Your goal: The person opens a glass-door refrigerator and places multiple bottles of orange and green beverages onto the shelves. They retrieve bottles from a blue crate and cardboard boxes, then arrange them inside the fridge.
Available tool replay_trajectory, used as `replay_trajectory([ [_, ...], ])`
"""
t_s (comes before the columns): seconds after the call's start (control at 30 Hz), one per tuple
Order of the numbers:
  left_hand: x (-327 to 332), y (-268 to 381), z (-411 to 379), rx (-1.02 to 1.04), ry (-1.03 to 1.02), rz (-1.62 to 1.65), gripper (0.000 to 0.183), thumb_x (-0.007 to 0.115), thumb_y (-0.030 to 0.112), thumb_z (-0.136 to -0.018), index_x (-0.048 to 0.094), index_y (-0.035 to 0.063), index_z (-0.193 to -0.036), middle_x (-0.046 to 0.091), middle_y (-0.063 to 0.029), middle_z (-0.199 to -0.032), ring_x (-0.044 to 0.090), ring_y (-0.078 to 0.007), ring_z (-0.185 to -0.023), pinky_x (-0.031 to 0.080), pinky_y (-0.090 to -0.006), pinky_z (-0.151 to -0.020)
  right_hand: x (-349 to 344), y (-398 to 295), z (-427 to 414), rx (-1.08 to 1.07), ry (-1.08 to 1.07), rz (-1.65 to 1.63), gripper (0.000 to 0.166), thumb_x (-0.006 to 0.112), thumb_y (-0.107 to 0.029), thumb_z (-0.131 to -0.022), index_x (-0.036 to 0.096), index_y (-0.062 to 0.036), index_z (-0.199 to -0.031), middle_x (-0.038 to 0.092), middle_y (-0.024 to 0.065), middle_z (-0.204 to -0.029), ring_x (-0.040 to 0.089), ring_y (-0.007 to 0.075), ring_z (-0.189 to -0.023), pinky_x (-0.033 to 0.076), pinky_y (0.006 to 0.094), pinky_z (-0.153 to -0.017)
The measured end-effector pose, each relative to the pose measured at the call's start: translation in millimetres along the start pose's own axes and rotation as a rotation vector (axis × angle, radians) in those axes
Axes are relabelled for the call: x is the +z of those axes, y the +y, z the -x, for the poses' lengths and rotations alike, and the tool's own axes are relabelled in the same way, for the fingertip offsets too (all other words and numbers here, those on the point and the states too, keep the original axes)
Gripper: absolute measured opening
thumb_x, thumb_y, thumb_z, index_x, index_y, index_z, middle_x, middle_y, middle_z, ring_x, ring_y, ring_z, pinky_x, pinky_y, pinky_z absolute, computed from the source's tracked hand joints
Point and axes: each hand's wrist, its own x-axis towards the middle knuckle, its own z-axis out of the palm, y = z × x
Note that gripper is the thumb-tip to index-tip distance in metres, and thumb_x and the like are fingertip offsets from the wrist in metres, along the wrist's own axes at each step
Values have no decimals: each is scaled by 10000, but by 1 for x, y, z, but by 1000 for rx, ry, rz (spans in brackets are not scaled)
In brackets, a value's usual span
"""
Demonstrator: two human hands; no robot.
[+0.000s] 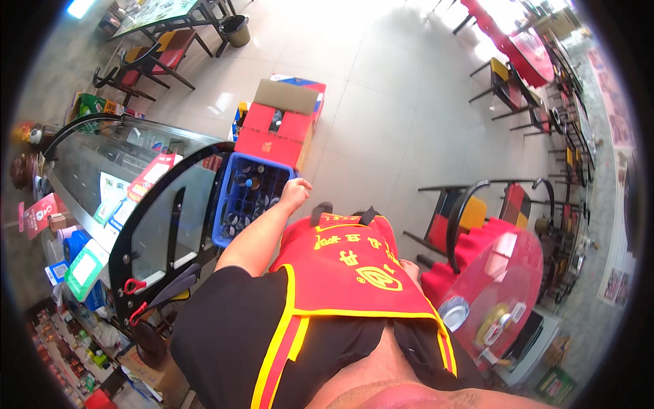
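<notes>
My left hand (296,194) is at the right rim of a blue plastic crate (220,214), its fingers loosely bent and nothing visible in it. Whether it touches the rim is unclear. Several bottles stand in the crate's compartments, one with a blue cap (249,182). Directly beyond the crate is a red cardboard box (265,145) with raised flaps and something dark and pale inside. My right hand (410,268) hangs beside the red apron (352,286) I wear, mostly hidden by it, so its fingers and any contents cannot be made out.
On the left stands a curved glass display counter (153,225) with printed cards and red-handled scissors (134,286). A round table with a red cloth (460,255) and chairs (444,220) is at the right. More tables and chairs line both sides; a bin (236,33) stands at the upper left.
</notes>
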Motion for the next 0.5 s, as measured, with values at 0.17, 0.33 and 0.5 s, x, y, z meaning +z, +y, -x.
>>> replay_trajectory([
  [0.17,9,20,-82,82,110,-235,285,525,138,-867,780,39,-945,774,-171,-889,753,-314,-900,570,-443,-823,-28,-53,-161,-183,-128,483,198,658,-73,-927,797,42,-1008,785,145,-952,749,228,-794,606,393,-736],
  [0.33,15,28,-105,67,230,-607,326,508,196,-956,797,59,-1020,775,-189,-1071,735,-346,-1044,569,-450,-896,-21,-148,-360,-793,-508,1381,316,642,-288,-936,825,-45,-1019,801,175,-971,775,272,-853,602,437,-764],
  [0.5,66,124,-153,-275,445,375,376,440,78,-982,746,56,-1198,726,-62,-999,669,-157,-881,568,-344,-762,12,-431,-427,-774,-638,1945,392,610,-366,-948,822,-42,-1004,794,206,-941,764,307,-838,577,455,-689],
])
